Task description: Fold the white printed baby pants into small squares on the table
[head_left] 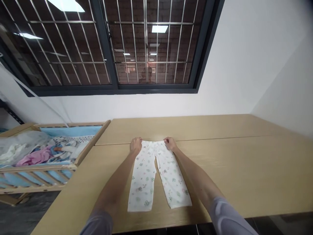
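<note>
A pair of small white trousers (144,182) with a green and brown print lies flat on the wooden table (232,169). Its waistband points away from me and its two legs spread toward me. My left hand (136,144) is closed on the left corner of the waistband. At the right corner, my right hand (170,143) pinches the waistband between thumb and fingers. The waistband runs fairly straight between both hands.
To the left stands a wooden crib (83,153) with blue lining, holding a pink cloth (36,156), other clothes and a clear plastic bag (24,143). A seam crosses the table. Behind it are a white wall (156,106) and a barred window (151,88).
</note>
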A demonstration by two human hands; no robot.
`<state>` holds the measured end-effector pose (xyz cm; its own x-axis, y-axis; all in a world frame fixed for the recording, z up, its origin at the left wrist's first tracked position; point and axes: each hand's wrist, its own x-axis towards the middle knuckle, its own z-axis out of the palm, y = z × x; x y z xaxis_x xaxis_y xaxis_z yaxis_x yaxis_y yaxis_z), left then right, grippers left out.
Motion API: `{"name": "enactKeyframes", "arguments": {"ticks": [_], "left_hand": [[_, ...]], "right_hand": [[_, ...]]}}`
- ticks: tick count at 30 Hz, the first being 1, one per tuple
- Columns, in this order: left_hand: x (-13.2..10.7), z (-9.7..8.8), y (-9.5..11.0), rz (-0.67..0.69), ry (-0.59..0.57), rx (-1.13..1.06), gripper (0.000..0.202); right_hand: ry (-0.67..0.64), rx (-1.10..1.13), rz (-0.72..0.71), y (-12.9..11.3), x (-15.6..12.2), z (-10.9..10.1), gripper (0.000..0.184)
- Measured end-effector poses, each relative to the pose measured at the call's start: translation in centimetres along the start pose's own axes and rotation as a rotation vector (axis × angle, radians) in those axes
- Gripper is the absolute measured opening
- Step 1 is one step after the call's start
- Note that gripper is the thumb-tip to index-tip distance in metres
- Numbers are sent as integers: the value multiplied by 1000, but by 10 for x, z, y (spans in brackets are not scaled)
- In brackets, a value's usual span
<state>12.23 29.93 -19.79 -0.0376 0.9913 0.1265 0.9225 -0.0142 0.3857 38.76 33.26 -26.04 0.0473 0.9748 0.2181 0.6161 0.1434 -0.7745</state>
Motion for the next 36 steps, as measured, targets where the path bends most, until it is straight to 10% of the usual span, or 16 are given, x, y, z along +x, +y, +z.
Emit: {"name": "enactKeyframes", "arguments": {"ticks": [11,16,23,29,36], "left_hand": [[-37,-27,39,46,-11,32,33],[-139,-32,86,240,-289,-2,27],[-267,19,148,359,-525,12,58],[-274,41,155,337,-513,20,43],[-275,17,137,221,-408,-208,35]], "right_hand": [[21,181,126,30,17,0,10],[-51,274,140,31,18,-4,18],[-102,334,161,32,18,-4,18],[-101,313,142,27,14,-5,20],[-134,234,135,8,15,-20,17]]}}
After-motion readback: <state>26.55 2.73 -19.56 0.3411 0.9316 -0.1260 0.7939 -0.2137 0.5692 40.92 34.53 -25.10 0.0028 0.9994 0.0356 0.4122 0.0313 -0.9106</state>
